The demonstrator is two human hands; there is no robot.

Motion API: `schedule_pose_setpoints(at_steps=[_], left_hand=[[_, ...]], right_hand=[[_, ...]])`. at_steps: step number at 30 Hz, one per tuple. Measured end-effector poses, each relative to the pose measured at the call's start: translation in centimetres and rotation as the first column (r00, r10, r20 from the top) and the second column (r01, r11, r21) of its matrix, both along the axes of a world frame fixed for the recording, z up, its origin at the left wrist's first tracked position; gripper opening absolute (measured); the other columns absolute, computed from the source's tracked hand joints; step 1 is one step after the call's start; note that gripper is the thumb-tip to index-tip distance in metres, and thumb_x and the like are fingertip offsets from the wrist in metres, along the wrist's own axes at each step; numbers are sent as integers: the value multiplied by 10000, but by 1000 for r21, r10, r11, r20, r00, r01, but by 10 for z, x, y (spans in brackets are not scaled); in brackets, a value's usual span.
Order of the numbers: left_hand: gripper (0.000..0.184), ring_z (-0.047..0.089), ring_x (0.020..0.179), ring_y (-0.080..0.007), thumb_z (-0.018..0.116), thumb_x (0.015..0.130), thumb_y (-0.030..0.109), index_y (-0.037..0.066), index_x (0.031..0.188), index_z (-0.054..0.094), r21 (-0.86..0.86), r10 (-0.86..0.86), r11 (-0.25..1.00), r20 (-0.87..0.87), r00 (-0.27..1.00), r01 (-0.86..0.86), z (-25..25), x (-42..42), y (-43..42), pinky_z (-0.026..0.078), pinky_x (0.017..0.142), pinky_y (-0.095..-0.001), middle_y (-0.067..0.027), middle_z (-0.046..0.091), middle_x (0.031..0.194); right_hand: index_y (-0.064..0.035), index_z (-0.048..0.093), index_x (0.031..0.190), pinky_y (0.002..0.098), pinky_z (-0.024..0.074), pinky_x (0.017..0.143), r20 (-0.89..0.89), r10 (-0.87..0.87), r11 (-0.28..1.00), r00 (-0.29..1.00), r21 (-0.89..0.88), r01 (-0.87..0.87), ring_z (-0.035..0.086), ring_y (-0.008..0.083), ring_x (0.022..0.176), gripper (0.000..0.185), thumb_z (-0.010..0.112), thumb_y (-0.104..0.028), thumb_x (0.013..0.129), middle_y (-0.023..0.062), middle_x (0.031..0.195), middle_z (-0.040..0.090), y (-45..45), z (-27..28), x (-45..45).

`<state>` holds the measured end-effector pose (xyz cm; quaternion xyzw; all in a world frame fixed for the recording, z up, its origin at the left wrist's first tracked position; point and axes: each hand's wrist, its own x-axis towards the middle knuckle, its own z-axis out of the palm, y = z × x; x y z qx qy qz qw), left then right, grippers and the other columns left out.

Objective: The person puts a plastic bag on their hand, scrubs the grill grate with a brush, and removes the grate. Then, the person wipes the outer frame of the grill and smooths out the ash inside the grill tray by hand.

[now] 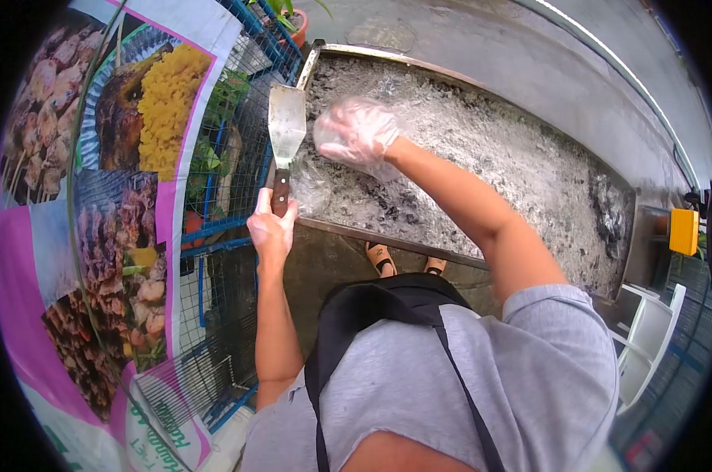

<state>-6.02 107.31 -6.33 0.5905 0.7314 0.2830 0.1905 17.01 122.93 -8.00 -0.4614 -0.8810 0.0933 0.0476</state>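
My left hand is closed around the brown wooden handle of a metal spatula. Its wide blade points away from me, beside the left end of a long metal charcoal grill. Grey ash with dark bits of charcoal covers the inside of the grill. Over the ash, near that same end, is my right hand in a loose clear plastic glove. Its fingers look spread, though the plastic blurs them. Crumpled clear plastic lies by the grill's near left corner, just right of the spatula handle.
A blue wire-mesh rack stands close on the left, beside a banner with food pictures. A potted plant is beyond it. To the right are a white plastic chair and a yellow object.
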Motion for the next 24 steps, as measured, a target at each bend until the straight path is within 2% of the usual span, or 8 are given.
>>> schedule_pose_setpoints(at_steps=[3, 6, 9, 13, 16, 19, 21, 24], left_hand=[[246, 650, 721, -278, 725, 778, 158, 52, 933, 566, 0, 46, 999, 177, 983, -47, 3, -2, -1, 491, 686, -361, -128, 673, 816], [217, 634, 702, -179, 729, 787, 159, 59, 905, 577, 32, 94, 994, 250, 964, -105, 26, 4, -2, 488, 681, -326, -82, 674, 796], [185, 593, 709, -105, 738, 807, 140, 62, 871, 584, 139, 94, 981, 285, 954, -138, 41, 5, -2, 481, 687, -286, -15, 657, 774], [174, 594, 697, -105, 741, 812, 134, 57, 865, 594, 193, 87, 972, 234, 968, -134, 55, 5, 3, 482, 683, -279, -18, 660, 780], [173, 598, 702, -107, 747, 808, 132, 56, 870, 604, 202, 70, 972, 254, 965, -123, 55, 4, 6, 482, 686, -276, -15, 662, 784], [172, 604, 719, -105, 746, 809, 123, 50, 887, 612, 170, 66, 979, 248, 966, -111, 51, 4, 5, 486, 699, -272, -13, 666, 802], [173, 608, 731, -102, 744, 811, 116, 46, 902, 614, 145, 58, 985, 217, 974, -91, 47, 6, 3, 489, 710, -268, -15, 668, 818], [203, 634, 784, -116, 743, 812, 111, 29, 944, 613, 163, 3, 986, 263, 965, -48, 37, 13, 5, 507, 759, -274, -39, 676, 879]], right_hand=[[-173, 549, 1289, 462, 427, 983, -189, 30, 996, 982, -80, -46, 507, 389, 1186, 590, 429, -594, 893, 202, 1278, 536, 6, -4, -8], [-181, 515, 1323, 489, 395, 1013, -238, -113, 994, 965, -29, 109, 482, 379, 1220, 598, 422, -593, 900, 189, 1309, 520, 8, -19, -12], [-206, 373, 1435, 571, 270, 1088, -147, 44, 999, 988, 37, -39, 362, 319, 1336, 681, 371, -624, 898, 145, 1439, 412, -13, -39, -40], [-171, 482, 1331, 509, 390, 1043, -276, 391, 905, 878, 288, -312, 518, 289, 1194, 565, 490, -507, 877, 97, 1288, 542, -54, -73, -31], [-149, 516, 1271, 481, 447, 989, -209, 213, 969, 955, -83, -234, 571, 275, 1120, 505, 523, -452, 867, 92, 1206, 581, -71, -112, -3], [-153, 476, 1338, 510, 376, 1054, -536, 114, 922, 837, -257, -290, 507, 329, 1206, 549, 466, -490, 904, 137, 1305, 522, -83, -39, 57], [-167, 421, 1401, 510, 292, 1108, 66, -201, 976, 977, -70, 205, 411, 387, 1292, 661, 425, -593, 895, 180, 1411, 421, -94, -7, 76], [-183, 365, 1446, 489, 254, 1123, -73, -178, 933, 981, 305, 192, 328, 425, 1345, 769, 413, -680, 861, 213, 1473, 326, -113, -29, 65]])
